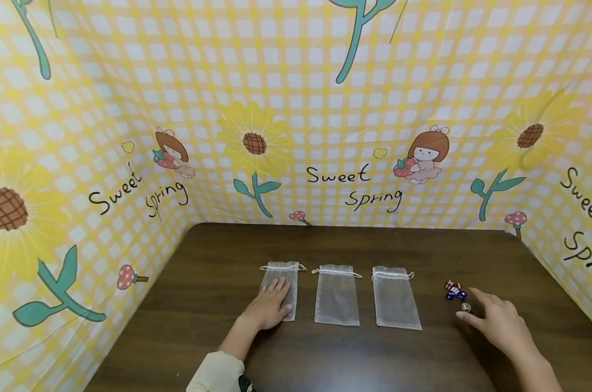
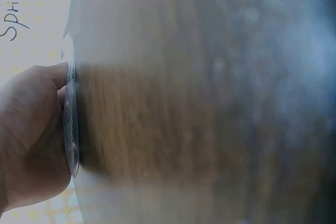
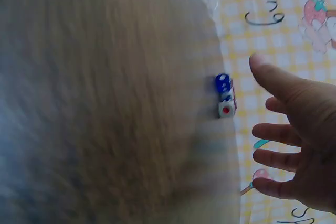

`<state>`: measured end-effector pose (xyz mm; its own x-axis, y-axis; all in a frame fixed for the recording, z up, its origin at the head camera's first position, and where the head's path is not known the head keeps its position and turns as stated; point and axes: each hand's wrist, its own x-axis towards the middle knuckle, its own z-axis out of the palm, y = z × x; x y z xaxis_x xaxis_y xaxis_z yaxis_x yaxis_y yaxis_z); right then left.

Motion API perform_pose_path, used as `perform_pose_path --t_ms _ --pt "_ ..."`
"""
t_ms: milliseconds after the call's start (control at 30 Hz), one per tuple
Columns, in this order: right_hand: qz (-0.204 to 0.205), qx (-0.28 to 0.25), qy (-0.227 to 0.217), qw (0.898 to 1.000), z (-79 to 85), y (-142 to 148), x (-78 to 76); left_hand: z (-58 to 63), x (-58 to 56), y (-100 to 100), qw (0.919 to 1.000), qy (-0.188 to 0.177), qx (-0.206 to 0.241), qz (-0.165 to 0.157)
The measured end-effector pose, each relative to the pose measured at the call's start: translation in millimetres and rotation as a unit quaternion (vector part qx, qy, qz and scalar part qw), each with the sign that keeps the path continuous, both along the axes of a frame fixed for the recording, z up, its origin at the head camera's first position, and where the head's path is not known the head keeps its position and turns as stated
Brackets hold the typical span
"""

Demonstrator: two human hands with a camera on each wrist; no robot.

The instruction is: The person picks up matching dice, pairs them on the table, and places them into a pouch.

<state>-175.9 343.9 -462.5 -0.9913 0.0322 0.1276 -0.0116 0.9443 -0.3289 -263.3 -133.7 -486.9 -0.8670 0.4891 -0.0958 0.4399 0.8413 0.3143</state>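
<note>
Three sheer white drawstring bags lie in a row on the dark wooden table. My left hand [image 1: 268, 306] rests on the left bag [image 1: 293, 296], fingers extended over its front. In the left wrist view that bag [image 2: 72, 124] shows edge-on against the hand. The middle bag [image 1: 337, 299] and right bag [image 1: 398, 302] lie flat with cords at the top. On the right is a small cluster of dice: red dice [image 1: 453, 285], blue dice [image 1: 455, 294] and a white die [image 1: 466, 307]. Beside them my right hand [image 1: 503, 325] is spread, thumb near the white die [image 3: 226, 109], holding nothing.
The dark table [image 1: 335, 354] has rounded far corners. Behind it and at both sides hangs a yellow checked cloth [image 1: 315, 130] with sunflowers and lettering. A light sleeve [image 1: 217, 373] covers the left forearm.
</note>
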Motion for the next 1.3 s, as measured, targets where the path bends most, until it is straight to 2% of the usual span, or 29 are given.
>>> perform_pose_path --t_ms 167,467,967,1133,1300 --pt "-0.016 0.024 -0.022 0.999 -1.1 9 -8.0 0.7 0.5 0 1.0000 -0.001 0.002 0.002" --pt "-0.008 0.007 -0.056 0.998 -4.9 11 -16.8 -0.9 -0.4 1 1.0000 -0.002 0.004 0.001" --pt "-0.017 0.008 -0.041 0.999 -7.6 8 -19.3 -1.2 -0.7 0 0.9999 -0.006 -0.006 0.006" --pt "-0.011 0.004 -0.014 1.000 -7.1 3 -16.6 -1.0 -0.5 -1 0.9999 -0.008 -0.004 0.006" --pt "-0.001 0.004 0.012 1.000 -2.0 -3 -12.7 -5.9 -4.7 -1 0.9999 -0.010 -0.009 0.005"
